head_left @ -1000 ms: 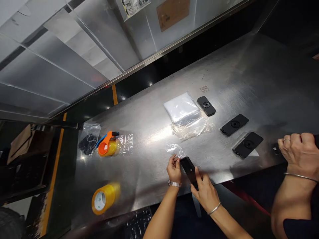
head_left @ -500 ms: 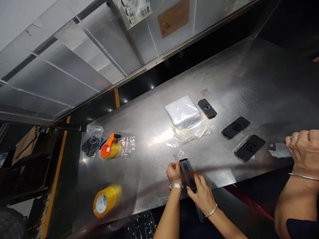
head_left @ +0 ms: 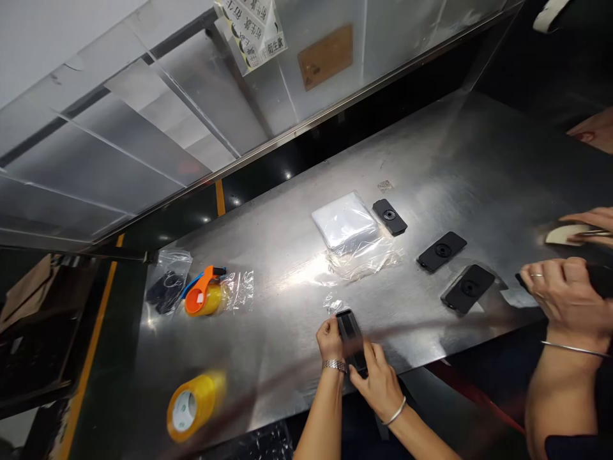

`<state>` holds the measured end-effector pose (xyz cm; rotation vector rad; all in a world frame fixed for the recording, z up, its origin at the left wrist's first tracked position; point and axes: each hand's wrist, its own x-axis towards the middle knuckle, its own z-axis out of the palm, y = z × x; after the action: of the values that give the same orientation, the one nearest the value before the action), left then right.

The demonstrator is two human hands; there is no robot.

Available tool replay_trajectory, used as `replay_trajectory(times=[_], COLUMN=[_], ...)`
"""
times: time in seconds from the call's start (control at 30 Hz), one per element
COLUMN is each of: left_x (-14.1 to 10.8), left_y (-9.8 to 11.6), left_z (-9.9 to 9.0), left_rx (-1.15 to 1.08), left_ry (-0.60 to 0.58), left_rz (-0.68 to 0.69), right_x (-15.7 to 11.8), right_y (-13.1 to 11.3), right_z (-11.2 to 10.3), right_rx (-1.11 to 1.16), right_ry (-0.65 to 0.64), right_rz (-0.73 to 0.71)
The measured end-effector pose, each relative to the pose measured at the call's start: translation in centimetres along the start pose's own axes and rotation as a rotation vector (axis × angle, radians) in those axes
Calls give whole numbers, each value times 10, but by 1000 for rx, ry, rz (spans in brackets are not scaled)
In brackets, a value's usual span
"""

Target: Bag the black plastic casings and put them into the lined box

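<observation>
A black rectangular case [head_left: 351, 335] lies near the table's front edge, its hollow side up, between my two hands. My left hand [head_left: 329, 340], with a metal watch on the wrist, grips its upper left edge. On the lower right side, my right hand [head_left: 378, 378], wearing a silver bangle, pinches the same case between thumb and fingers. Just above my left hand is a small piece of clear film [head_left: 335, 303]. Farther up, a stack of clear plastic bags [head_left: 345, 220] rests beside a black device with a round dial [head_left: 389, 216].
Two more black devices [head_left: 441, 251] [head_left: 468, 289] lie to the right. Another person's hands [head_left: 567, 294] work at the right edge. Leftward are an orange tape dispenser [head_left: 204, 291], a bagged black item [head_left: 167, 284] and a yellow tape roll [head_left: 194, 406]. A metal-edged clear panel [head_left: 297, 131] stands behind.
The view has shifted, so the table items sit slightly lower and more to the left. My hands keep their hold on the case. A co-worker's second hand with a pale item now shows at right.
</observation>
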<state>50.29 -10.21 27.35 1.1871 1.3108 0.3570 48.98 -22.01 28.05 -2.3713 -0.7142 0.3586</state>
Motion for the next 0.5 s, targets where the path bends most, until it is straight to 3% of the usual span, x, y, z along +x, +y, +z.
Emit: replay_trajectory(times=[0.27, 0.5], left_x=[-16, -35], left_y=[18, 40], left_z=[5, -4], left_rx=[-229, -392], left_ry=[10, -26], left_rz=[-53, -100], right_x=[4, -5], right_y=[-10, -17], right_z=[-16, -34], right_rx=[-32, -12], right_ry=[25, 65], right_rz=[-66, -139])
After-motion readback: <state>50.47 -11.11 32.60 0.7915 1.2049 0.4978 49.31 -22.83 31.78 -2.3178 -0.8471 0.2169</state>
